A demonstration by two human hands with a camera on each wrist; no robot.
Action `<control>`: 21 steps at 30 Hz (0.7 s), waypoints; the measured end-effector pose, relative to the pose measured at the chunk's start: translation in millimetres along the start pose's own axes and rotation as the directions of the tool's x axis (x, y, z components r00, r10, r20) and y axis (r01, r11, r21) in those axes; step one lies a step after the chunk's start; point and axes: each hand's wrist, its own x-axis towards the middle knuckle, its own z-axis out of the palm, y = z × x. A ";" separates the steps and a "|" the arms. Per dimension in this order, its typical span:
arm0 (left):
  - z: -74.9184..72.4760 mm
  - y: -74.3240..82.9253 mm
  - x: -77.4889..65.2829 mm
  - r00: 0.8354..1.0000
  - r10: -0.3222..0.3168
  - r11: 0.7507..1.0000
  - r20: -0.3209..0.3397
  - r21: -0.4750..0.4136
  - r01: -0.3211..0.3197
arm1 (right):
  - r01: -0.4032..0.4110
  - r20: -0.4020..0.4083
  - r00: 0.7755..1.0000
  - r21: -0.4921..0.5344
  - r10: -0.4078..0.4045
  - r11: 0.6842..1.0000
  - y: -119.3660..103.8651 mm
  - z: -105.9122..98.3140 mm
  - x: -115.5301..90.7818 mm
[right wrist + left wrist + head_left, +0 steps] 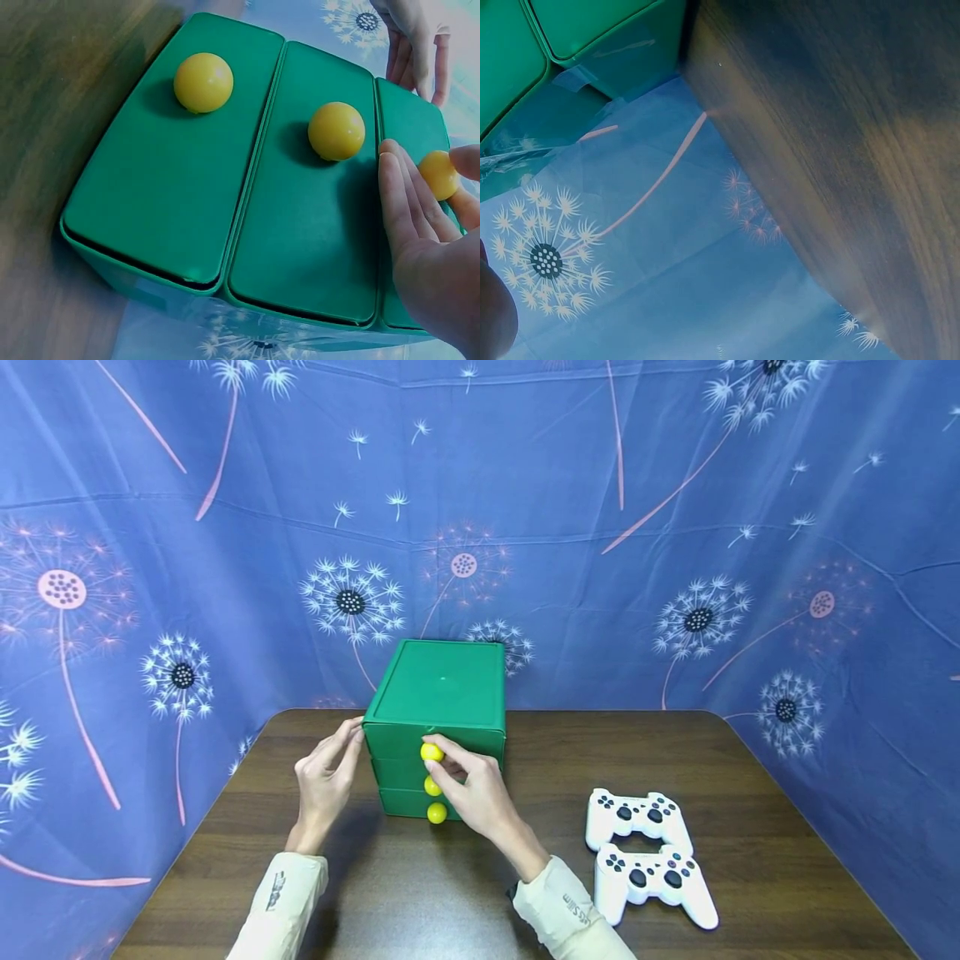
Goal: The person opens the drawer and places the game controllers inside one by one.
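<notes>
A green box with three stacked drawers (435, 685) stands on the table, each drawer front bearing a round yellow knob. My right hand (480, 793) pinches the top drawer's yellow knob (431, 752) between thumb and forefinger; the other fingers extend beside it in the right wrist view. Below, the middle knob (337, 131) and the bottom knob (205, 82) are free of any hand. All three drawers look closed. At the box's upper left front edge, my left hand (324, 777) touches the side with its fingertips. Only part of the box and one blurred fingertip show in the left wrist view.
Two white game controllers, one farther back (637, 817) and one nearer (654, 878), lie on the right of the brown wooden table (420, 893). A blue cloth with dandelion prints (570, 593) hangs behind the table and along its sides.
</notes>
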 end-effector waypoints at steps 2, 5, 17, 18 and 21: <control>0.1 0.0 -0.1 1.000 -0.002 1.000 0.000 0.001 0.002 | 0.003 0.006 1.000 0.015 -0.003 1.000 0.3 -0.7 -1.9; 0.3 -0.5 -0.5 1.000 -0.003 1.000 -0.002 0.009 0.003 | 0.006 0.019 1.000 0.035 -0.007 0.999 1.8 -2.7 -5.6; 0.2 -1.3 -0.7 1.000 -0.007 1.000 -0.003 0.003 0.007 | 0.008 -0.050 0.999 0.051 -0.006 0.999 15.3 -8.0 -30.6; 0.3 -1.1 -0.6 1.000 -0.007 1.000 -0.002 0.004 0.007 | -0.013 -0.038 0.999 0.045 0.015 0.999 15.6 -8.4 -32.3; 0.5 -0.8 -0.8 1.000 -0.004 1.000 0.002 0.012 0.004 | -0.085 0.044 0.995 -0.005 0.085 0.996 17.1 -8.8 -35.8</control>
